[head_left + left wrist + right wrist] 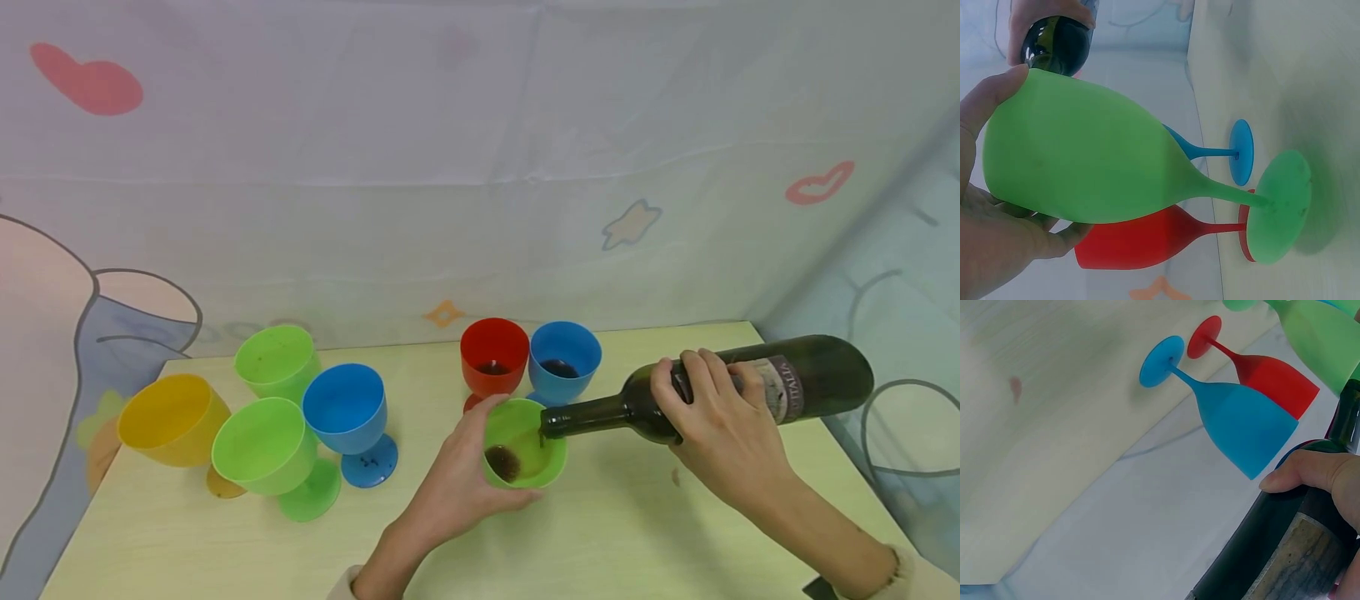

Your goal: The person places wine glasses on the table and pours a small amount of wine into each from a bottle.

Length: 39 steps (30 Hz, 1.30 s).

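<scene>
My left hand (459, 487) holds a light green plastic goblet (525, 429) round its bowl, thumb on the near side. Dark liquid lies in the bottom of this goblet. With my right hand (726, 425) I grip a dark green wine bottle (828, 379) round its body, tilted nearly level. The bottle's mouth is over the goblet's right rim, and a thin dark trickle shows below it. Just behind stand a red goblet (495, 346) and a blue goblet (564, 354), both with dark liquid inside. Whether the held goblet's foot (1282, 206) touches the table cannot be told.
On the left of the pale wooden table (600, 533) stand a yellow goblet (174, 421), two green goblets (262, 446) and another blue goblet (345, 408). A patterned cloth (375, 167) hangs behind the table. A small dark object (819, 588) shows by the right forearm.
</scene>
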Motion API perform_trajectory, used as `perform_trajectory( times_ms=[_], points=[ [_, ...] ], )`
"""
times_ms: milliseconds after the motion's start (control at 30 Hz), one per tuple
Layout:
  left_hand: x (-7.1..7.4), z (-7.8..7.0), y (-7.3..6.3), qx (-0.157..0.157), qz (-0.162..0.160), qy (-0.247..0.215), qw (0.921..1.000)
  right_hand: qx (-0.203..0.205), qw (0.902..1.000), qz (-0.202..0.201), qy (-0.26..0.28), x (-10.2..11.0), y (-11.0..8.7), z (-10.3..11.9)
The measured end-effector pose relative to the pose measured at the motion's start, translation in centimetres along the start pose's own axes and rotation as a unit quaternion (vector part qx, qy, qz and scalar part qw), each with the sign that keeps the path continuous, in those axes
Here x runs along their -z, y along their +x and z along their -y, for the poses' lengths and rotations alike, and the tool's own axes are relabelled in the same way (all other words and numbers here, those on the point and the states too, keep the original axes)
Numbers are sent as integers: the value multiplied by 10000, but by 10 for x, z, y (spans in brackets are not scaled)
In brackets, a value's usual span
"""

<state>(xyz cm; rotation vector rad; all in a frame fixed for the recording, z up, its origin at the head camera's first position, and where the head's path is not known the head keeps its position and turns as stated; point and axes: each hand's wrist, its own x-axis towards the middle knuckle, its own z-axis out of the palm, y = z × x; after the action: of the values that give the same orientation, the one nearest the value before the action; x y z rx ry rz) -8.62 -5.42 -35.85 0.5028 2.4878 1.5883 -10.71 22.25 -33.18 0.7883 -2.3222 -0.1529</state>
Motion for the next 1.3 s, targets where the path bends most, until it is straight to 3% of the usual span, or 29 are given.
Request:
perform_trajectory(
  times_ms=[300, 1300],
  points=[
    [-1, -1, 0, -14, -16, 93, 10000, 42, 9999, -161, 12, 0, 0, -1],
    [-2, 0, 1, -52, -17, 67, 10000, 103, 9999, -107, -7, 0, 0, -1]
  ],
)
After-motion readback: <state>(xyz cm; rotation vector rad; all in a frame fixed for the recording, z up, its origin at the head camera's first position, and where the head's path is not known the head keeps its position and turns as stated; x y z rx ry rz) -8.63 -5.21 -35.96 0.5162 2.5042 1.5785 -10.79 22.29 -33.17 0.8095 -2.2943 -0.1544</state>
